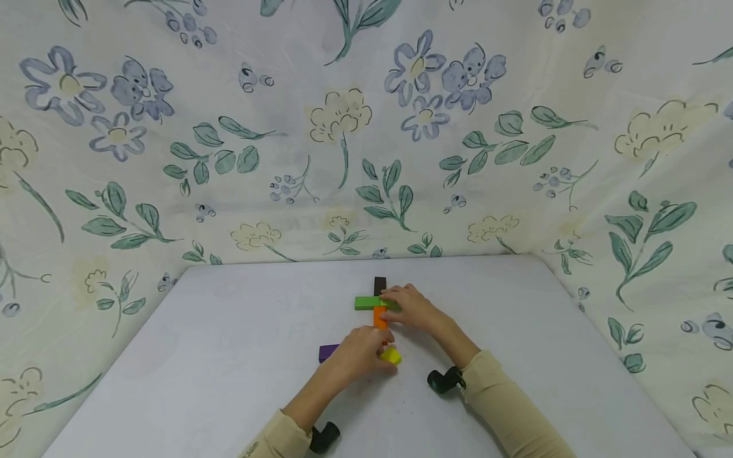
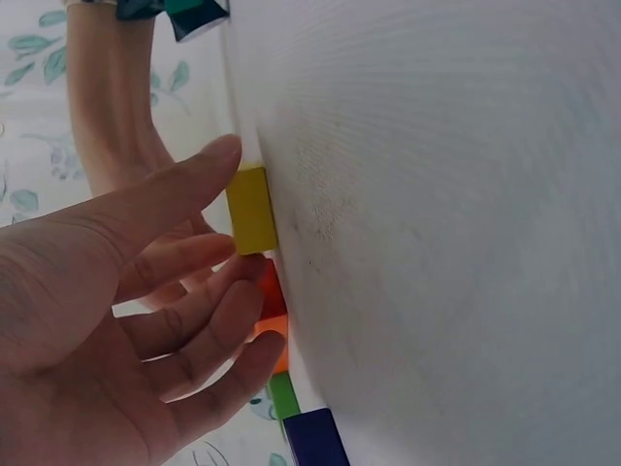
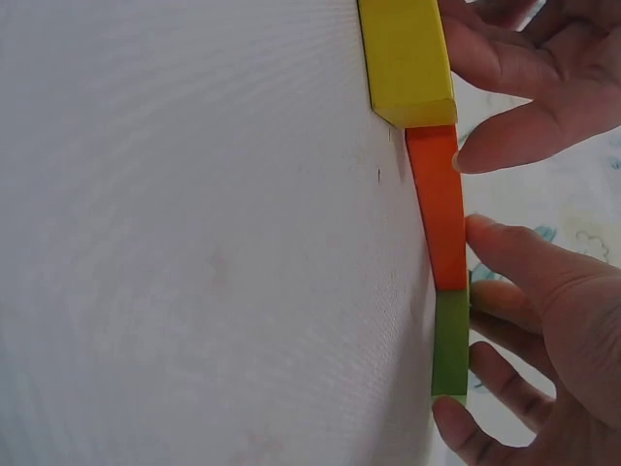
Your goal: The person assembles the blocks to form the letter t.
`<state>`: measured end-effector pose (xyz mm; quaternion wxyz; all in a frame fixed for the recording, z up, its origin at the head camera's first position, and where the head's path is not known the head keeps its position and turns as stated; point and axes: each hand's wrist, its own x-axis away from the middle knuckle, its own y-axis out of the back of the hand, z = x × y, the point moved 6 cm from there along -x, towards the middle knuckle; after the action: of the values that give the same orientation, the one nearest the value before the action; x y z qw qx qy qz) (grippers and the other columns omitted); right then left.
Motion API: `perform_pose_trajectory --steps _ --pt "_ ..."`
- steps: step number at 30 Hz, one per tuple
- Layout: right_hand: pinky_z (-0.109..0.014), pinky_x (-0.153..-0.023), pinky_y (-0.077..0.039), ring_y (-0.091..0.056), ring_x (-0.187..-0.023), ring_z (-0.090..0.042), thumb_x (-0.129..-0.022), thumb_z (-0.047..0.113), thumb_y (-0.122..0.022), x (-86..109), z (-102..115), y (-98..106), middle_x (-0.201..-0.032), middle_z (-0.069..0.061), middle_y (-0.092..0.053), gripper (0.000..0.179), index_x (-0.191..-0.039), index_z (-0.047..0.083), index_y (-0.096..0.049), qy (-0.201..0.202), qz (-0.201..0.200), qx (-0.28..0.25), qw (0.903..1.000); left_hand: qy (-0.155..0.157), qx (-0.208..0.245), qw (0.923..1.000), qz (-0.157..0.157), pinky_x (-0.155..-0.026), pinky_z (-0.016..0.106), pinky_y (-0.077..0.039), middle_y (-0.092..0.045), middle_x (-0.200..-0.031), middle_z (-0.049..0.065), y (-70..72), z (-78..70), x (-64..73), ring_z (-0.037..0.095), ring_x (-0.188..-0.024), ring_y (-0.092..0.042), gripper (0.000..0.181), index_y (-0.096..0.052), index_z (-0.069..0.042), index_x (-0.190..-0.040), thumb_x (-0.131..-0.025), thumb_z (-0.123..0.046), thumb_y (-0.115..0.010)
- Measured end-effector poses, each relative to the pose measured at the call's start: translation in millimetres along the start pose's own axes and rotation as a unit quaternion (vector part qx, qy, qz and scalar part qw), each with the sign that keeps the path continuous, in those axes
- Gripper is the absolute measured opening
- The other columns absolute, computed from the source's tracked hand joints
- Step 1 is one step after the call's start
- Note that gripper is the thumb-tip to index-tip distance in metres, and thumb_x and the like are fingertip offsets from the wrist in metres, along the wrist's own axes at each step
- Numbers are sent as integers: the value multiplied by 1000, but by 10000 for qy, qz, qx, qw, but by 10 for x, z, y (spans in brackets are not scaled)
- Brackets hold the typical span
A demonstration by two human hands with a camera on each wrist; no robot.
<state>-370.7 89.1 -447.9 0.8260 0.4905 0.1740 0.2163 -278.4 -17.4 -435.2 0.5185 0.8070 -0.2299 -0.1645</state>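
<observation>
Coloured wooden blocks lie end to end and crosswise on the white tabletop. My left hand [image 1: 359,353] holds the yellow block [image 2: 252,211], thumb at one end and index finger at the other. Close by, a red block [image 2: 271,293] is partly covered by its fingers. My right hand [image 1: 413,310] spans the green block [image 1: 366,303], its thumb beside the orange block [image 1: 380,316]. Past the green one, a black block [image 1: 380,285] points away from me. The purple block [image 1: 328,352] shows left of my left hand, partly hidden.
The white table [image 1: 258,305] extends around the blocks. A floral cloth [image 1: 298,146] hangs behind and along the sides. Dark wrist cameras sit at both cuffs, the right one [image 1: 443,380] near the tabletop.
</observation>
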Motion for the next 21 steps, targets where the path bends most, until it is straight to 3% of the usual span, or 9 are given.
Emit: perform_pose_trajectory --steps 6,10,13,17,21 --pt "-49 -107 -44 -51 -124 -33 -91 37 -69 -5 6 2 -143 -9 -56 51 -133 9 -62 4 3 46 10000 78 105 9998 114 -65 15 -47 -67 -73 -5 -9 -3 35 4 -64 -52 41 -73 -13 -109 -75 -32 -85" --pt "-48 -106 -44 -52 -123 -32 -91 36 -69 -6 15 5 -142 -10 -57 50 -132 8 -62 97 -49 62 9999 69 -126 9997 183 -64 17 -47 -66 -70 -7 -15 -39 66 5 -61 -52 35 -75 -17 -110 -78 -30 -82" --pt "-48 -106 -43 -52 -124 -32 -91 36 -69 -6 12 2 -142 -9 -57 50 -132 8 -62 88 -54 68 9999 -112 -678 9975 161 -71 22 -53 -73 -80 -6 -20 -102 86 5 -64 -54 32 -76 -21 -111 -81 -29 -80" --pt "-47 -107 -44 -51 -124 -32 -90 38 -69 -5 5 -3 -142 -8 -57 51 -132 9 -62 36 -55 87 9999 -405 -1533 9874 7 -82 29 -58 -77 -94 -5 -28 -206 113 7 -67 -56 29 -77 -26 -111 -82 -30 -80" --pt "-48 -107 -44 -51 -125 -32 -91 38 -69 -5 7 -3 -142 -9 -57 51 -132 9 -62 62 -76 118 9999 -502 -2038 9776 -166 -77 26 -58 -77 -85 -5 -21 -279 139 8 -60 -50 27 -77 -29 -109 -82 -31 -79"
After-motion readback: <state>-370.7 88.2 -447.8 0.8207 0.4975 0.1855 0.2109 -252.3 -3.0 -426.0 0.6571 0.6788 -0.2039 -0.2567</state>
